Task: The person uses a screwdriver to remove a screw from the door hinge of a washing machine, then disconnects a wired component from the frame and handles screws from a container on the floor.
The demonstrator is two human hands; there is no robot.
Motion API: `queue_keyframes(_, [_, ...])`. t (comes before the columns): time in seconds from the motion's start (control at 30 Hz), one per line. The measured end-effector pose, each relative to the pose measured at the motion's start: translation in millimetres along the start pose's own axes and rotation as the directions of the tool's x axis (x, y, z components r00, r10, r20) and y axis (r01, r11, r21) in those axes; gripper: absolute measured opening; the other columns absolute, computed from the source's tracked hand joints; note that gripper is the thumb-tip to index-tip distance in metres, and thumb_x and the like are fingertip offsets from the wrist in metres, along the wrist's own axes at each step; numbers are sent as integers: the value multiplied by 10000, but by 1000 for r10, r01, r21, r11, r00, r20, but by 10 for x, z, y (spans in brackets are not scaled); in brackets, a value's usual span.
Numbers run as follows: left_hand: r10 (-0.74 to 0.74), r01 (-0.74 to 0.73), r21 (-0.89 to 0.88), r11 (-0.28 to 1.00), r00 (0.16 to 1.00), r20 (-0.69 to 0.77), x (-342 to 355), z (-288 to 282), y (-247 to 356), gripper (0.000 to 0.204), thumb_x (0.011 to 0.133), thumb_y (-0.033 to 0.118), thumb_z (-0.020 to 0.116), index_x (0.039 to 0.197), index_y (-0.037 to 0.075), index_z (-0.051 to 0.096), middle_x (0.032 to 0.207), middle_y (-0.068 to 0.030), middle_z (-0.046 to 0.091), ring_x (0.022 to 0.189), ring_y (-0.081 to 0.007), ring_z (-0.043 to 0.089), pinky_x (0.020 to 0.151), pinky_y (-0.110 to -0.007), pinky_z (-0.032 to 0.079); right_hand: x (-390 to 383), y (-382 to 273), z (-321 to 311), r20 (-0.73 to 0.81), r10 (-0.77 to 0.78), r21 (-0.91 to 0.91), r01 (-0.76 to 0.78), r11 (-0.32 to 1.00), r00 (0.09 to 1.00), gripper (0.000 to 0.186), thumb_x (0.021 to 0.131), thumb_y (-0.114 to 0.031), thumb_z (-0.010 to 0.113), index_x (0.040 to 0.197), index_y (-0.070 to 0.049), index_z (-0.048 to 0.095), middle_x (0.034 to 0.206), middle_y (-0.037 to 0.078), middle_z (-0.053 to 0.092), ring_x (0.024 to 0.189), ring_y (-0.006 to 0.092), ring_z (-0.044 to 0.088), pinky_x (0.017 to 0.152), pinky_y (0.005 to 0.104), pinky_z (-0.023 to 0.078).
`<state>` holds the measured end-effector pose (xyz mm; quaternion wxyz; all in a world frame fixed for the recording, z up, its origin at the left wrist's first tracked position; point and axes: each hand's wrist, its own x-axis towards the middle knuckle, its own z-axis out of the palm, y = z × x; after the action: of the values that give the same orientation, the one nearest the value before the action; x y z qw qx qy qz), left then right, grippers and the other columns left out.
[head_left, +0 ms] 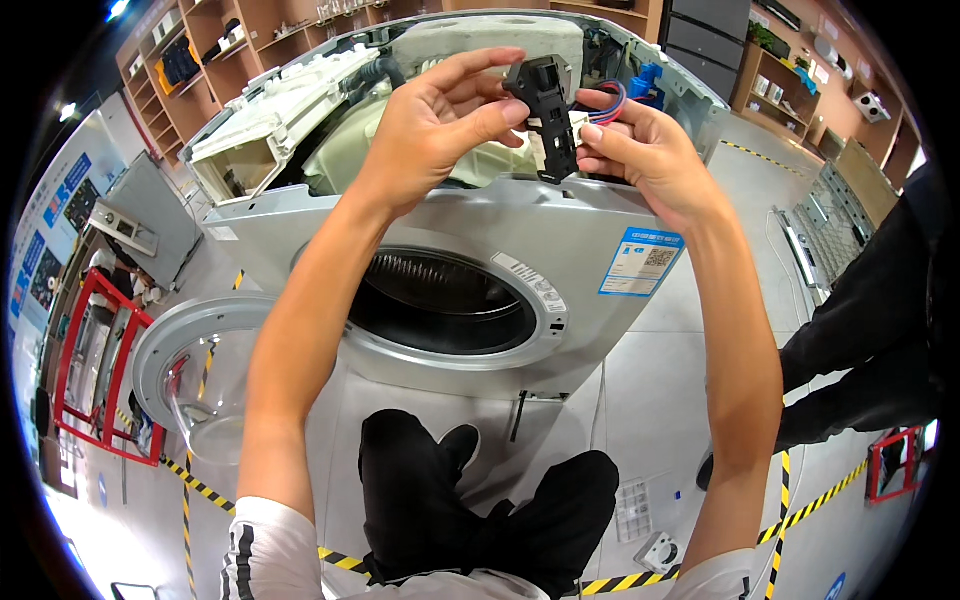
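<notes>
Black plastic, narrow and slotted, the part point(549, 122) stands nearly upright, its long axis leaning left at the top, pinched by fingers of the left hand point(425, 130), while those of the right hand point(665, 160) curl beside red-and-blue wires point(619, 97), hold unclear, before an open-topped grey washing machine point(460, 220)

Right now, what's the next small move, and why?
Probably tilt the black part to show the side nearest the wires: the left hand pinches its upper end, the right hand partly hides where the wires end, so their connection can't be judged.
</notes>
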<state>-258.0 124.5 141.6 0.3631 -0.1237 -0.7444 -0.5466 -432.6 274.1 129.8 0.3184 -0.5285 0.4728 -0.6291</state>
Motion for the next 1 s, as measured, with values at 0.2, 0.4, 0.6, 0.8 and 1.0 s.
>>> queue_keyframes(0.2, [10, -5, -26, 1000, 978, 209, 136, 15, 35, 467, 912, 105, 484, 1353, 29, 350, 1363, -122, 395, 1130, -219, 514, 940, -369, 448, -16, -10, 25, -39, -11, 7, 11, 1000, 999, 541, 825, -146, 664, 1223, 58, 360, 904, 133, 643, 832, 159, 643, 741, 222, 509])
queue_keyframes(0.4, [41, -23, -85, 996, 974, 224, 169, -20, 69, 423, 902, 119, 503, 1298, 17, 397, 1335, -131, 418, 1097, -205, 532, 932, -358, 456, -21, -52, 90, -73, 7, -51, -10, 999, 997, 372, 807, -214, 690, 1039, 42, 551, 895, 109, 648, 811, 141, 641, 708, 217, 497])
queue_keyframes(0.6, [65, -68, 57, 996, 997, 44, 220, -19, 91, 374, 844, 107, 612, 1184, -11, 510, 1143, -107, 554, 1006, -155, 557, 811, -304, 486, -4, -47, 108, -297, 1, -143, -45, 989, 955, 395, 781, -320, 709, 914, 40, 616, 746, 69, 631, 670, 101, 594, 618, 202, 461])
queue_keyframes(0.8, [47, -6, 434, 901, 995, -83, 284, 119, 118, 397, 769, 168, 723, 1081, -37, 590, 968, -79, 612, 746, -107, 617, 632, -223, 486, -74, -35, 131, -124, -135, -174, 113, 978, 983, 399, 768, -263, 718, 1020, 30, 622, 757, 38, 624, 659, 75, 564, 578, 192, 424])
queue_keyframes(1.0, [-109, 127, 320, 939, 991, -74, 344, 140, 91, 380, 864, 229, 611, 1115, -54, 577, 956, -127, 628, 750, -149, 634, 687, -249, 529, -76, -50, 167, -97, -59, -311, 26, 950, 994, 363, 795, -135, 679, 1089, 59, 594, 878, 73, 637, 715, 81, 554, 627, 205, 440])
